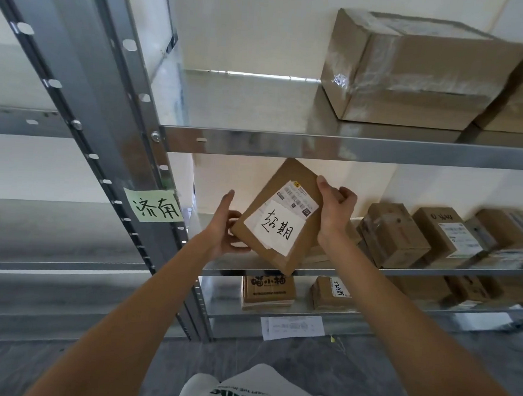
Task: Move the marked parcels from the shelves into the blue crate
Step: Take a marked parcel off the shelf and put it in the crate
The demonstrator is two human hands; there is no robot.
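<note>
At the centre of the frame a flat brown parcel is held tilted, its handwritten white note facing the camera, probably to check the mark. The left hand grips its lower left corner and the right hand pinches its upper right edge, in front of the middle shelf. The blue crate is out of view.

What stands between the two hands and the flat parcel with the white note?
Nothing does: the left hand and the right hand both hold the flat parcel by its edges. No blue crate is in view.
</note>
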